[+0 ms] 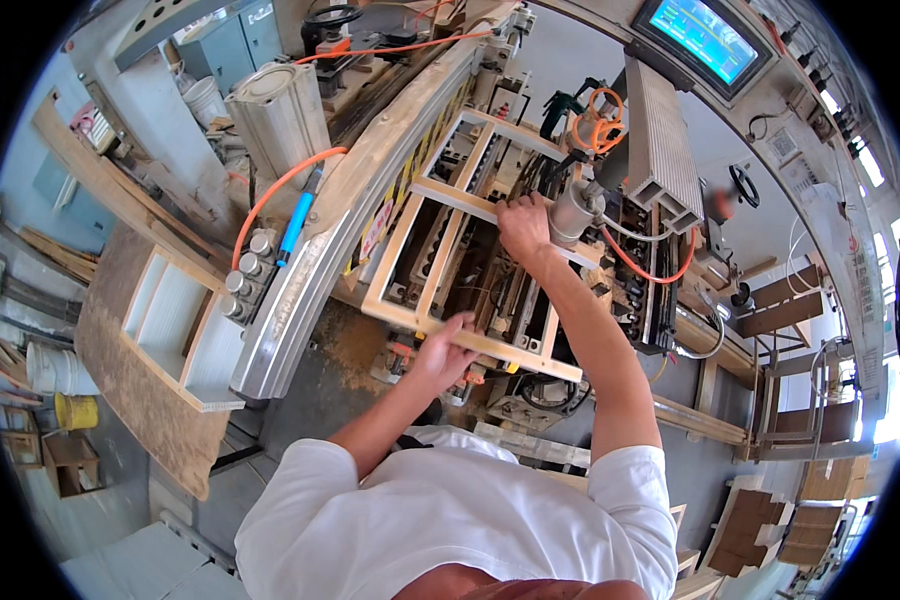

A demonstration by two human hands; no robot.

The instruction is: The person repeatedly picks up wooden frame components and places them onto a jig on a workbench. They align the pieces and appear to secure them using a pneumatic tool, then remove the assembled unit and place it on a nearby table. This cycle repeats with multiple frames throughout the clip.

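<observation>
- While the left grip (444,354) is closed on the front rail of the pale wooden frame (515,354), thumb above and fingers tucked under, the right grip (523,226) curls over the middle crosspiece; its thumb is hidden, but it appears to hold the wood.
- That frame sits in the centre of the view, over the dark tracks of the woodworking machine, tilted in the picture; whether its far end rests fully on the bed cannot be told.
- Just beside the right grip stands a metal pneumatic cylinder (571,217); if it moved with the fingers so close, a pinch could follow.
- Should either hold loosen unevenly, the slim rails could twist and strain their joints, or a corner might knock the machine.
- Coiled orange air hose (602,130), upper centre, could snag the frame if it were lifted carelessly that way.
- At upper left, a large aluminium cylinder (282,118) stands behind the long metal beam (345,205), where a blue tube-shaped tool (298,222) lies.
- Left of that, a brown desk (110,320) carries a white-panelled wooden piece (205,375).
- Upper right, a lit touchscreen (703,42) shows blue and green fields; its text is too small to read. No brand can be made out.
</observation>
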